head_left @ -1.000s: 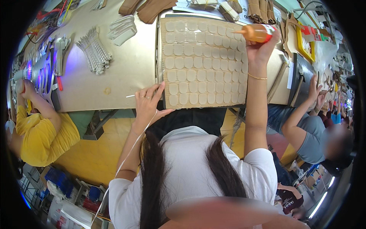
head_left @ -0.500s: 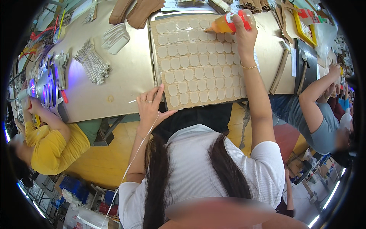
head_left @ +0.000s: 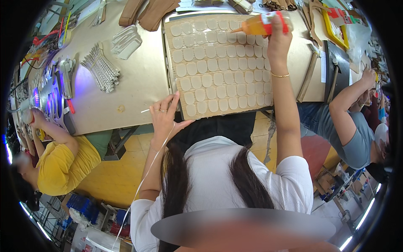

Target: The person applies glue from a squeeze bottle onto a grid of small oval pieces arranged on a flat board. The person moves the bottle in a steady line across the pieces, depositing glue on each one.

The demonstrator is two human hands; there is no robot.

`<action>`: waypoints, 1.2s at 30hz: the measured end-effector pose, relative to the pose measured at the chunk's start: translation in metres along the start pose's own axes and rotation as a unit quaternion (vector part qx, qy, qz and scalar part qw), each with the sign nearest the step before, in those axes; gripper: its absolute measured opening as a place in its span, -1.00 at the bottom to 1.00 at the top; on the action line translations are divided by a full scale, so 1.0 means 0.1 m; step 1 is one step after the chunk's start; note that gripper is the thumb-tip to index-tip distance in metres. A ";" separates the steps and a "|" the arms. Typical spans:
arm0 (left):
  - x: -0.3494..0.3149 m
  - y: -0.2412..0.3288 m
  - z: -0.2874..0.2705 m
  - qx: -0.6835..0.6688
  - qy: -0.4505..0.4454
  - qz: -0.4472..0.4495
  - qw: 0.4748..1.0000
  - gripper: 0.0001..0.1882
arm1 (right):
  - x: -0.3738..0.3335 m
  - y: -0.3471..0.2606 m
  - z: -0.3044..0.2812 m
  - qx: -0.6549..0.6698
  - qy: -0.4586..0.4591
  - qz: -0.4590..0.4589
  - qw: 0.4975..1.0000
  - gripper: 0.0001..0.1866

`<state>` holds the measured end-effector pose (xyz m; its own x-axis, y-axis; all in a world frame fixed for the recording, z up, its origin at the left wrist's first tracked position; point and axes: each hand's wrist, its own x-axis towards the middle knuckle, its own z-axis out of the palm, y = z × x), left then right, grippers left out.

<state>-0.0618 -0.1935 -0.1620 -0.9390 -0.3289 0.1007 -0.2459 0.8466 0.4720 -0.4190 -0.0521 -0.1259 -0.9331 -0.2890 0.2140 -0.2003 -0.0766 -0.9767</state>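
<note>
While hands (head_left: 163, 116) occupy the beige table (head_left: 140, 80), yellow floor (head_left: 105, 180) shows

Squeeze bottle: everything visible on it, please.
The squeeze bottle looks like translucent plastic with orange-amber contents, a red-and-white label around its body and a long, tapering orange nozzle. It lies nearly on its side in the grip of the right hand, base toward the right, nozzle pointing left and slightly down. It is over the far right part of the brown board and its pale rounded pieces. Whether the tip touches one, or anything is flowing out, can't be told.
</note>
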 end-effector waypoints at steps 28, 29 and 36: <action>0.01 0.00 -0.01 -0.009 0.018 0.005 1.000 0.04 | -0.22 0.03 0.00 -0.011 0.007 -0.004 1.000 -0.50; 0.01 0.00 -0.01 -0.007 0.019 0.007 1.000 0.04 | -0.19 0.02 -0.04 0.025 0.018 0.019 0.999 -0.51; 0.01 0.01 -0.01 0.000 0.016 0.007 1.000 0.04 | -0.04 0.04 -0.16 0.030 0.026 0.002 0.999 -0.58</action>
<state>-0.0627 -0.1937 -0.1608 -0.9343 -0.3301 0.1348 -0.2328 0.8512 0.4704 -0.4204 -0.0363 -0.1313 -0.9482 -0.2403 0.2077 -0.1796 -0.1335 -0.9746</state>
